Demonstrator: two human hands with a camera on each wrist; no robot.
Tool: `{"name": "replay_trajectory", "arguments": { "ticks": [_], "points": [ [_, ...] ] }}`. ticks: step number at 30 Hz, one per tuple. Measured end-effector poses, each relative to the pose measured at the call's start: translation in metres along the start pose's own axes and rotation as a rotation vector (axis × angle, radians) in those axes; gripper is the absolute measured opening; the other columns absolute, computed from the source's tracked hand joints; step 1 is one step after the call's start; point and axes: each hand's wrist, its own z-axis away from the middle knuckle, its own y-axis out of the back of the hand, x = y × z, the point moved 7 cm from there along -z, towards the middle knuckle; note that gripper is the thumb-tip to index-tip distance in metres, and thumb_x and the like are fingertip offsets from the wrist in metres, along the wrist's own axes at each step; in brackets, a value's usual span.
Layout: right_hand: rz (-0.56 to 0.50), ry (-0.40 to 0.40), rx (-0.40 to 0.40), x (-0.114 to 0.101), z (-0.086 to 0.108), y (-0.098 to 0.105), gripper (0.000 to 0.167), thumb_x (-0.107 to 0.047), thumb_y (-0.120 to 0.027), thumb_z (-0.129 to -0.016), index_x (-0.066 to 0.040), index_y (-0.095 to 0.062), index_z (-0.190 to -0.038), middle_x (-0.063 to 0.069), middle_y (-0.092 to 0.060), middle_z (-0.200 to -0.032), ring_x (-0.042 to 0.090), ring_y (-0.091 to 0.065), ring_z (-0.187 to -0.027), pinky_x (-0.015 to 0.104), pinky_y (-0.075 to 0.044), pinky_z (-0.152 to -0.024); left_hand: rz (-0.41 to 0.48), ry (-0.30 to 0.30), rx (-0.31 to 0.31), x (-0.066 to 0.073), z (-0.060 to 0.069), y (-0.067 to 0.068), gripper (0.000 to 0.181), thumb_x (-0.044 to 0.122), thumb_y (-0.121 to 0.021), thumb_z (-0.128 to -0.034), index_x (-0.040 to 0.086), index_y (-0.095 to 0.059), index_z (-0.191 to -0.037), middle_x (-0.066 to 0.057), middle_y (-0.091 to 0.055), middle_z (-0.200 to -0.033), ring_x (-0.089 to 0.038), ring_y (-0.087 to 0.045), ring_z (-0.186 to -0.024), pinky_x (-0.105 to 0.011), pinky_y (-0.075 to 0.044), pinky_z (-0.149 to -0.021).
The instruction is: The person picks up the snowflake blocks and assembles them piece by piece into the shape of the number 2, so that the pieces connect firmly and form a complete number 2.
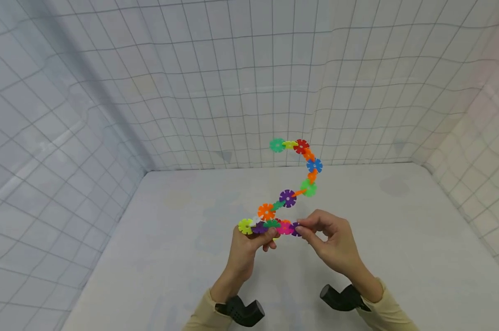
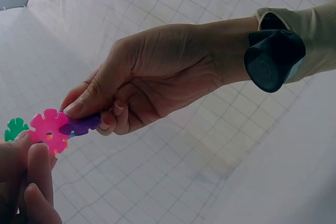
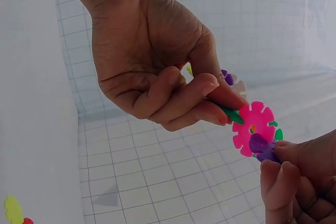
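A chain of colourful notched plastic discs, snowflake building pieces, curves up from my hands in the head view. My left hand (image 1: 246, 250) grips it near the lower end, thumb on a green disc (image 1: 272, 224). Beside that thumb is a pink disc (image 1: 285, 228), joined to a purple disc (image 2: 82, 124) at the end. My right hand (image 1: 331, 238) pinches this purple disc between thumb and fingers. In the right wrist view the purple disc sits in a slot area of the pink disc (image 3: 253, 120). Fingers partly cover both the green and purple discs.
The chain runs back over the white table (image 1: 158, 257) through an orange disc (image 1: 266, 212) and a blue disc (image 1: 314, 165) to a green end disc (image 1: 277, 145). Gridded white sheeting (image 1: 249, 82) surrounds the table. Each wrist wears a black device (image 1: 245, 311).
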Motion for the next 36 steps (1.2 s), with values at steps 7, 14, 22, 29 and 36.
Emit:
{"name": "replay_trajectory", "arguments": {
  "ticks": [7,14,22,29,36],
  "points": [
    [-0.025,0.011,0.027,0.001,0.0,-0.001,0.022,0.018,-0.065,-0.08,0.0,-0.063,-0.091,0.013,-0.066,-0.083,0.015,-0.06,-0.064,0.028,-0.053,-0.056,0.024,-0.009,0.007,-0.001,0.0,-0.002,0.025,0.006,-0.064,-0.0891,-0.017,-0.06,-0.097,-0.005,-0.069,-0.079,-0.012,-0.059,-0.056,-0.021,-0.046,-0.054],
    [0.01,0.025,0.07,0.001,0.0,-0.004,0.026,0.02,-0.063,-0.079,0.0,-0.062,-0.095,0.006,-0.063,-0.081,0.013,-0.059,-0.064,0.025,-0.052,-0.055,0.063,0.027,0.0,-0.007,-0.001,-0.003,0.018,0.014,-0.066,-0.0899,-0.002,-0.065,-0.098,-0.006,-0.069,-0.082,-0.013,-0.058,-0.06,-0.022,-0.044,-0.054],
    [0.023,0.15,0.104,-0.003,0.001,0.001,0.023,0.018,-0.065,-0.079,0.003,-0.064,-0.095,0.012,-0.063,-0.079,0.013,-0.06,-0.065,0.022,-0.052,-0.058,0.064,0.126,-0.032,-0.017,-0.004,-0.005,0.02,0.018,-0.068,-0.0894,0.004,-0.064,-0.104,-0.003,-0.068,-0.078,-0.014,-0.063,-0.069,-0.022,-0.045,-0.057],
    [0.031,0.066,0.09,-0.001,0.0,0.0,0.027,0.022,-0.064,-0.078,0.002,-0.064,-0.096,0.007,-0.064,-0.081,0.012,-0.06,-0.064,0.024,-0.051,-0.054,0.017,0.162,-0.039,-0.018,-0.003,-0.006,0.034,0.019,-0.068,-0.0894,-0.002,-0.059,-0.115,-0.003,-0.069,-0.082,-0.018,-0.065,-0.076,-0.023,-0.045,-0.058],
    [0.01,0.028,0.072,0.003,0.002,-0.003,0.025,0.019,-0.063,-0.08,0.001,-0.064,-0.097,0.006,-0.064,-0.082,0.013,-0.058,-0.063,0.025,-0.051,-0.053,-0.016,0.139,-0.07,-0.013,-0.001,-0.013,0.037,0.021,-0.067,-0.0903,0.002,-0.059,-0.12,-0.007,-0.07,-0.093,-0.021,-0.066,-0.084,-0.024,-0.044,-0.058]
  ]
}}
